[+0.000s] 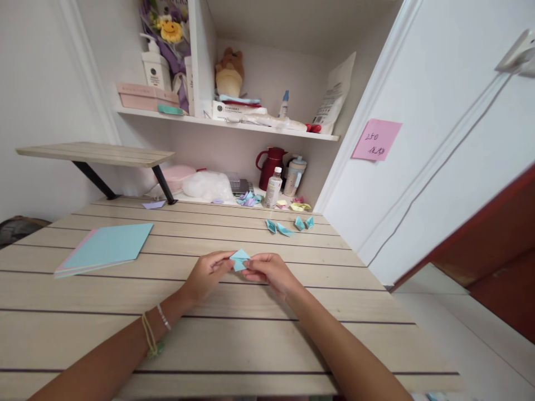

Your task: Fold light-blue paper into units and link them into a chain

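Slatted table (217,351). At its left, a stack of flat sheets (111,245), apparently not yet folded. Left hand (205,275) and right hand (273,273) each pinch an edge of one blue paper (239,258), over the table's middle; looks part-folded, so unfinished. Beyond it, to the right, four smaller blue folds (299,224), seemingly done.

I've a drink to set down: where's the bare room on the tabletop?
The tabletop is bare between the paper stack and the left hand. Right of the right hand, nearer than the four small folded pieces, it shows only tiny specks. The back is crowded: the bottle stands among folded papers.
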`<act>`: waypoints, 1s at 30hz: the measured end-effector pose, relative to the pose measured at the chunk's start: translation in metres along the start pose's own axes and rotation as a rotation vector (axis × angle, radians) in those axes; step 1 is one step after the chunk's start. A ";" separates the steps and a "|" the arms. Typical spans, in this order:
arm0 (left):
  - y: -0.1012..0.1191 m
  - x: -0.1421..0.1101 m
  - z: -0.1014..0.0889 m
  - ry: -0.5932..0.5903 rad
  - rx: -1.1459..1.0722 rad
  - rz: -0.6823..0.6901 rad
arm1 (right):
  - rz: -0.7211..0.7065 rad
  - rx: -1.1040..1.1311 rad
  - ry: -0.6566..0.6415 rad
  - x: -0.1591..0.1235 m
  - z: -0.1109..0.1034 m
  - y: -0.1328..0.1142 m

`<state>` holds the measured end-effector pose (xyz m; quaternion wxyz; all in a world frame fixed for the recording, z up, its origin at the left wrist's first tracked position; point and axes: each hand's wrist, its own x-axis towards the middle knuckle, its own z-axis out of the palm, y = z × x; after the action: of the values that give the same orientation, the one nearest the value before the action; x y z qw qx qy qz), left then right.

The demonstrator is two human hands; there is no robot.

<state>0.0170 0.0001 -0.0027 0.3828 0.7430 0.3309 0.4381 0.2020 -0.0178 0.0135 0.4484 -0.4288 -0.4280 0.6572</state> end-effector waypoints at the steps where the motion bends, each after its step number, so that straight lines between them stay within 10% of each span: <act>1: 0.001 0.000 0.000 0.003 0.028 0.027 | 0.004 0.009 0.001 0.000 0.000 0.000; 16: -0.002 0.001 -0.004 0.018 0.156 0.086 | -0.287 -0.306 0.108 0.000 0.008 0.005; 30: -0.001 0.002 -0.010 -0.077 0.350 0.200 | -0.111 -0.127 0.026 0.001 0.005 0.002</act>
<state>0.0085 0.0052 0.0010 0.2148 0.8435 0.3119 0.3809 0.1960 -0.0181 0.0124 0.4617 -0.4404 -0.4861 0.5972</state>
